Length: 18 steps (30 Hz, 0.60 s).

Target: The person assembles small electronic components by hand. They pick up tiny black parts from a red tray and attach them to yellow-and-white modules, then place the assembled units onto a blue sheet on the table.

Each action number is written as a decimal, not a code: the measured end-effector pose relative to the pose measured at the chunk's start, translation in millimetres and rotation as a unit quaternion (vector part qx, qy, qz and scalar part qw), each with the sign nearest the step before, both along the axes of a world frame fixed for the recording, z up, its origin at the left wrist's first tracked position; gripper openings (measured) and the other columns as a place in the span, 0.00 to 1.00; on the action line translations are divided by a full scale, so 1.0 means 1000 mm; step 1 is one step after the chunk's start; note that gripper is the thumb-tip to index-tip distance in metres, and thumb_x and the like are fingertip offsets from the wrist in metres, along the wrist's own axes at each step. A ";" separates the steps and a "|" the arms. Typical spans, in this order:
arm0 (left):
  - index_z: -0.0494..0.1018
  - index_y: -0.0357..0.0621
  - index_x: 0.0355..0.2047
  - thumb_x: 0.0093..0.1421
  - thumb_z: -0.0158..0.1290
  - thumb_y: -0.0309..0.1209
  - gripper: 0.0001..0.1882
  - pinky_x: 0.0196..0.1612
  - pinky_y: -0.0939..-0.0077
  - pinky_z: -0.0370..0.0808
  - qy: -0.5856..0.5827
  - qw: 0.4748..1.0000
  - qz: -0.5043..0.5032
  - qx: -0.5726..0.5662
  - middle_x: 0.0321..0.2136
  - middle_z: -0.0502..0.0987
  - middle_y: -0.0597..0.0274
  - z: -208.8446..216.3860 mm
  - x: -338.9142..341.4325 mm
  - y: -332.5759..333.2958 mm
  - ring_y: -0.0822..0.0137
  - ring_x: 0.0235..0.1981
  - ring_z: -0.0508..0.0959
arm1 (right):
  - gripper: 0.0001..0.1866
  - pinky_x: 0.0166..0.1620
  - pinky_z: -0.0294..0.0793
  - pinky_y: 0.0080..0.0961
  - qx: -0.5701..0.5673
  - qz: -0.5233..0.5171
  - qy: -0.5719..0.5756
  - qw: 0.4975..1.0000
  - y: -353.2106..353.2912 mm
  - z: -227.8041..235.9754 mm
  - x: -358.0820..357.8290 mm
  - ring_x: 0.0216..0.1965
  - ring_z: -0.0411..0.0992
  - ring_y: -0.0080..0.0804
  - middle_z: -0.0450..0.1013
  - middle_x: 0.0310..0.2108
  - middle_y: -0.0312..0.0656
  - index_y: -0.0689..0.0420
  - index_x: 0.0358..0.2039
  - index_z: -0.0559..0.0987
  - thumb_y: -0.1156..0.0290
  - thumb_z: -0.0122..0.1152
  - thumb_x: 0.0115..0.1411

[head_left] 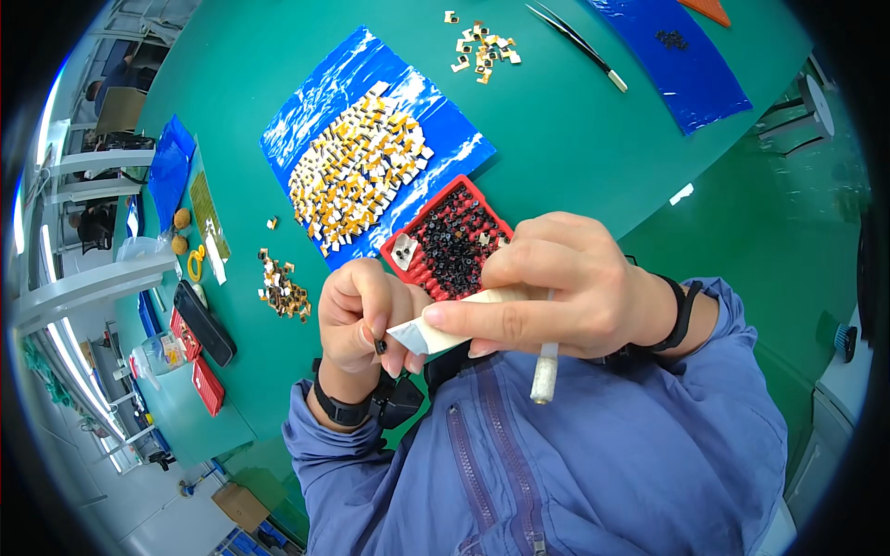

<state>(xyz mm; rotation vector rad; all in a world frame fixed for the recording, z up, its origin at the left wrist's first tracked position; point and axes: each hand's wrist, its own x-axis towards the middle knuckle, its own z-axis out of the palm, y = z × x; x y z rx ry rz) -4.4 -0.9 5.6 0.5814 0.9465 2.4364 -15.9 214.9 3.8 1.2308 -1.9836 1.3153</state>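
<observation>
My left hand (360, 310) pinches a small black part (380, 347) between thumb and fingertips. Close beside it, my right hand (565, 287) is closed on a cream-white folded strip (443, 334), whose pale pointed end reaches the left fingers. A white rod (545, 375) with a speckled end sticks out below the right hand; its upper part is hidden by the fingers. Just beyond both hands is a red tray (387, 248) holding many small black parts (459, 236). A small white piece (403, 251) lies at the tray's left side.
A blue sheet (348, 60) bears a large heap of white-and-amber pieces (362, 167). Smaller piles lie at the far side (484, 51) and left (283, 287). Tweezers (584, 46) rest near another blue sheet (686, 79). Yellow scissors (196, 263) and a dark case (204, 324) sit left.
</observation>
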 end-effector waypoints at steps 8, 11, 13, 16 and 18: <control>0.64 0.43 0.27 0.61 0.52 0.28 0.08 0.24 0.76 0.70 -0.013 0.999 -0.001 0.036 0.15 0.73 0.59 -0.004 0.001 -0.001 0.65 0.20 0.75 | 0.18 0.22 0.63 0.19 -0.002 0.002 -0.004 1.000 -0.003 0.001 0.003 0.21 0.64 0.22 0.59 0.22 0.30 0.41 0.44 0.79 0.62 0.64 0.51; 0.65 0.43 0.28 0.61 0.52 0.27 0.08 0.24 0.76 0.70 -0.018 0.999 0.004 0.045 0.15 0.74 0.59 -0.004 0.002 0.001 0.64 0.20 0.75 | 0.18 0.22 0.63 0.19 0.008 -0.006 0.006 1.000 -0.004 0.000 0.003 0.22 0.64 0.22 0.59 0.22 0.30 0.40 0.45 0.79 0.62 0.64 0.51; 0.65 0.43 0.28 0.61 0.53 0.28 0.08 0.24 0.76 0.71 -0.023 0.999 0.006 0.046 0.15 0.74 0.58 -0.003 0.002 0.001 0.64 0.21 0.75 | 0.18 0.22 0.62 0.19 0.012 -0.009 0.009 1.000 -0.004 -0.001 0.003 0.22 0.64 0.22 0.60 0.22 0.30 0.40 0.45 0.79 0.62 0.64 0.51; 0.65 0.43 0.28 0.61 0.53 0.28 0.08 0.25 0.75 0.72 -0.019 0.999 0.003 0.043 0.16 0.74 0.58 -0.004 0.002 0.000 0.63 0.21 0.75 | 0.18 0.21 0.62 0.19 0.011 -0.008 0.005 1.000 -0.004 -0.001 0.004 0.22 0.64 0.22 0.60 0.22 0.30 0.41 0.44 0.79 0.61 0.63 0.51; 0.65 0.43 0.28 0.61 0.53 0.28 0.08 0.25 0.75 0.72 -0.018 0.999 0.004 0.044 0.16 0.74 0.58 -0.003 0.002 0.000 0.63 0.21 0.75 | 0.18 0.21 0.62 0.19 0.007 -0.008 0.006 1.000 -0.004 -0.001 0.003 0.22 0.64 0.22 0.60 0.22 0.30 0.41 0.45 0.79 0.61 0.63 0.51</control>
